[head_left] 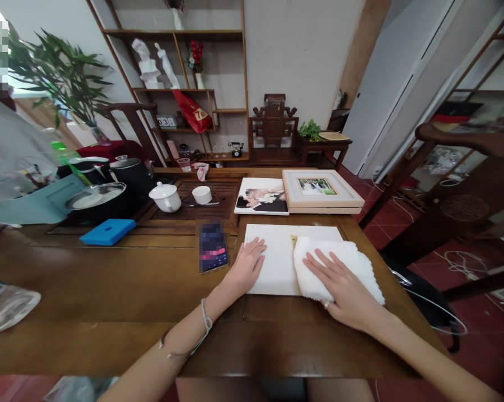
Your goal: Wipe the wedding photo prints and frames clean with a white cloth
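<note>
A white flat board or frame point(277, 245) lies on the wooden table point(109, 290) in front of me. My left hand point(247, 265) rests flat on its left edge, fingers stretched out. My right hand point(340, 285) lies flat on a white towel point(352, 259) spread over the right part of the board, fingers extended. A phone point(213, 245) lies just left of my left hand.
Behind the board are a photo print point(262, 196) and a stack of light wooden picture frames point(319, 191). A tea tray holds a white teapot point(165, 197) and cup point(201, 194). A blue pad point(108, 231), kettles point(128, 170) and a plastic bag point(4, 304) stand at the left.
</note>
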A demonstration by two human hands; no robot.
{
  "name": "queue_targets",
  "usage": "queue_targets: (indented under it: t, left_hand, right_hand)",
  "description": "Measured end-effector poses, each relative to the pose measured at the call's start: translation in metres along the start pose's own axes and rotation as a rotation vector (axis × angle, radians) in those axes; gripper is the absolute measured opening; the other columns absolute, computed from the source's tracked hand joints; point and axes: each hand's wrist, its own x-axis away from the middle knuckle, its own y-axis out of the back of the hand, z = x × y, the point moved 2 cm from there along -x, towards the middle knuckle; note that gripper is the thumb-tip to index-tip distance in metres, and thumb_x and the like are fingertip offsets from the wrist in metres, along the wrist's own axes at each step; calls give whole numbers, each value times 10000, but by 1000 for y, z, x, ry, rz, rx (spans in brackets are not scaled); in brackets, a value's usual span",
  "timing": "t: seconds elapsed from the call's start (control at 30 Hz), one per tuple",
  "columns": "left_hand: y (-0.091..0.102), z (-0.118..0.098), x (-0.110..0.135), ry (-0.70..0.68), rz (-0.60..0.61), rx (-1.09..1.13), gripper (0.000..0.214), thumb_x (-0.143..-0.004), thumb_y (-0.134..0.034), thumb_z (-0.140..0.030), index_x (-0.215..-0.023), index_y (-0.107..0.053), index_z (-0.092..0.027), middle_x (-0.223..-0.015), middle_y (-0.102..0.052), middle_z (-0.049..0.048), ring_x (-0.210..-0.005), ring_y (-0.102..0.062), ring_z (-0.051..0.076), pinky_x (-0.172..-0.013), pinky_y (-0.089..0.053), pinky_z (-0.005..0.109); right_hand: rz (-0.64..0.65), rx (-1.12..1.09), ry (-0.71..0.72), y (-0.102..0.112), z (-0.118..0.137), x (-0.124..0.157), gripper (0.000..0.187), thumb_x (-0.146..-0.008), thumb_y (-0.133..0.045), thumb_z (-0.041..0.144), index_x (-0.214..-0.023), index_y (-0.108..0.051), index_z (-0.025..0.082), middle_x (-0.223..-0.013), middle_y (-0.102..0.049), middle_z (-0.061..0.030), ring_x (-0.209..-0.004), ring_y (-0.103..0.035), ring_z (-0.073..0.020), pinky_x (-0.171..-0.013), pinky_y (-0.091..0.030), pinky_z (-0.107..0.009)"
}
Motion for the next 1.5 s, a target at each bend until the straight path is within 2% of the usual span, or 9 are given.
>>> queue_targets:
  t: [0.13, 0.33, 0.47, 0.77, 0.9, 1.07, 1.23, 1.37, 1.5]
  left_hand:
    - [0, -1, 0, 9, 2, 4, 321, -951, -402, -199, -1220, -577, -176, -1409, -539, 142, -1402, -392, 281, -1155, -255, 589]
    - [1, 0, -1, 15, 18, -5, 315, -956, -402, -196, -1218, -574, -169, -1403, -545, 144, -1404, -388, 280, -1155, -260, 581]
    - [1, 0, -1, 24, 25, -7, 314, -956, -406, -193, -1218, -573, -149, -1401, -543, 157, -1407, -382, 281, -1159, -255, 574]
    - [0, 1, -1, 4, 5, -7, 316, -953, -403, -189, -1221, -569, -164, -1397, -546, 153, -1400, -392, 284, -1153, -263, 578]
    - [-1, 1, 0, 3, 13, -9, 323, -953, -396, -184, -1226, -566, -152, -1398, -544, 157, -1402, -388, 287, -1151, -262, 584]
    - [-1, 1, 0, 6, 10, 2, 317, -951, -403, -184, -1214, -575, -150, -1396, -546, 160, -1398, -394, 296, -1152, -257, 588]
    - [-2, 5, -1, -12, -11, 22, 308, -947, -417, -196, -1203, -586, -158, -1384, -560, 156, -1390, -406, 302, -1142, -274, 596]
    - [-2, 9, -1, -21, -63, 78, 304, -922, -464, -199, -1194, -599, -169, -1347, -593, 150, -1357, -455, 302, -1130, -313, 583]
    - [1, 9, -2, 3, -107, 143, 332, -912, -462, -176, -1217, -592, -178, -1315, -621, 138, -1331, -491, 290, -1126, -346, 549]
  right_hand:
    - [37, -54, 3, 5, -6, 5, 953, -631, -470, 66, -1538, -214, 213, -1547, -356, -79, -1457, -221, -267, -1164, -241, -569]
    - [33, -54, -161, -1, -39, -53, 743, -743, -486, 148, -1476, -363, 151, -1502, -421, -145, -1424, -305, -297, -1150, -265, -560]
    - [65, 18, -199, -3, -35, -80, 694, -755, -484, 154, -1441, -409, 75, -1498, -413, -183, -1421, -297, -341, -1150, -249, -565]
    - [222, -45, 68, 12, 39, -18, 862, -624, -523, 108, -1472, -370, 96, -1565, -306, -144, -1476, -88, -332, -1191, -94, -579]
    - [291, -158, 85, 18, 38, -11, 901, -602, -508, 101, -1488, -353, 145, -1561, -332, -89, -1477, -137, -282, -1204, -110, -541]
    - [250, -146, -24, 14, 4, -48, 849, -641, -470, 78, -1481, -363, 137, -1534, -383, -86, -1462, -215, -236, -1204, -161, -487]
    - [194, -29, -124, 6, -11, -95, 757, -696, -493, 111, -1448, -414, 86, -1534, -369, -142, -1449, -240, -309, -1184, -181, -517]
    - [250, -19, -93, 5, 13, -96, 732, -716, -516, 157, -1436, -430, 59, -1538, -353, -166, -1453, -193, -358, -1186, -113, -551]
    - [306, -162, 75, 11, 57, -57, 760, -720, -539, 200, -1456, -403, 74, -1555, -324, -157, -1471, -126, -337, -1199, -64, -528]
